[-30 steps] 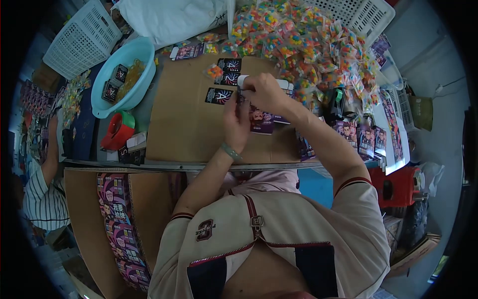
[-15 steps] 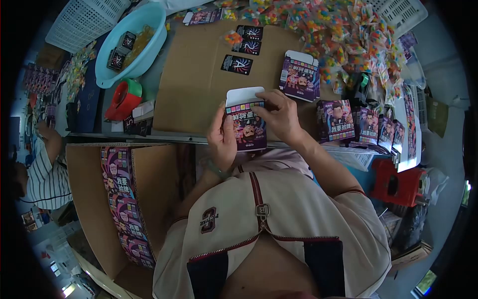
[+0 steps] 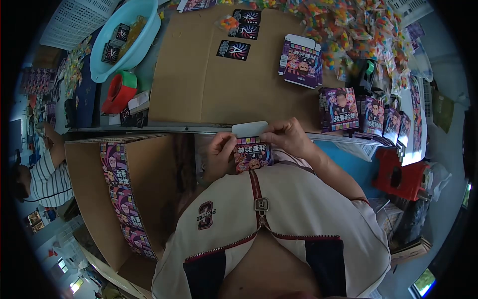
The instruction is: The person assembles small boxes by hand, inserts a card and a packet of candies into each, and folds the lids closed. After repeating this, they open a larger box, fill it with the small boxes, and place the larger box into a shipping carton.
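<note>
Head view, only one. Both hands are low centre of frame, close against the person's chest, just below the table edge [image 3: 164,127].

Left hand [image 3: 219,149]: fingers curled onto the left side of a small purple box [image 3: 253,155], thumb on its front. Right hand [image 3: 285,137]: fingers pinched on the box's upper right corner, beside its white flap [image 3: 250,129], which stands open and upright. So the box is held between both hands, printed face toward the camera, off the table.

On the table, centre: a flat cardboard sheet [image 3: 209,84]. Three black packets [image 3: 234,50] lie on its upper part (one more pair sits in the bowl). A second purple box [image 3: 300,61], flap open, lies at the sheet's upper right. A row of more boxes [image 3: 371,119] runs along the right edge of the table.

Upper right: a heap of bright candy bags [image 3: 348,27]. Upper left: blue bowl [image 3: 127,37], and below it a red tape dispenser [image 3: 118,93]. A white basket [image 3: 74,20] is at the far upper left.

Lower left: an open carton [image 3: 94,199] with purple boxes stacked along its inner wall. Far left edge: another person in a striped shirt [image 3: 47,179], hands not clear.
</note>
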`<state>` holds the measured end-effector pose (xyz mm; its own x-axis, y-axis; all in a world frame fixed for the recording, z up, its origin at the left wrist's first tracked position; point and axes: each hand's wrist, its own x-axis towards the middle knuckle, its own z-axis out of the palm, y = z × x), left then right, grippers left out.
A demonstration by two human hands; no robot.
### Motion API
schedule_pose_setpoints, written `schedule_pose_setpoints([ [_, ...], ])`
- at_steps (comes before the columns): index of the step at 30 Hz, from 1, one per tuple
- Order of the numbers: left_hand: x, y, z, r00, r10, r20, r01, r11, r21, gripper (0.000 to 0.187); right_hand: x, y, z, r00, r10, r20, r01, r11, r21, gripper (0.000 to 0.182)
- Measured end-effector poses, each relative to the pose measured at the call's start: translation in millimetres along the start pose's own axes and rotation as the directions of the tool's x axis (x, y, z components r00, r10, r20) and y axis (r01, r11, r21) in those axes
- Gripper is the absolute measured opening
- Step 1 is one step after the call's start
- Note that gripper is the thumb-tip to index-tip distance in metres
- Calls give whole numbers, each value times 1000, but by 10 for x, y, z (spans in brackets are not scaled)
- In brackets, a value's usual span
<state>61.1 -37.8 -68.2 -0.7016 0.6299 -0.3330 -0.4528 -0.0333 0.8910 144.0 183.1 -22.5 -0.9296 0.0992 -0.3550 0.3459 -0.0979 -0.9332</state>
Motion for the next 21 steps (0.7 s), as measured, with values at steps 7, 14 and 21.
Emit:
schedule_pose_setpoints([
  [7, 5, 347, 134, 963, 268, 21, -268, 956, 118, 13, -38, -50, 135, 974, -89, -209, 102, 993, 56, 17],
  [14, 78, 266, 30, 914, 381, 141, -397, 912, 108, 14, -167, -167, 94, 925, -376, -57, 332, 872, -358, 13],
  [21, 55, 394, 43, 931, 319, 177, -344, 929, 137, 14, -176, -186, 100, 905, -422, -51, 354, 815, -459, 14],
])
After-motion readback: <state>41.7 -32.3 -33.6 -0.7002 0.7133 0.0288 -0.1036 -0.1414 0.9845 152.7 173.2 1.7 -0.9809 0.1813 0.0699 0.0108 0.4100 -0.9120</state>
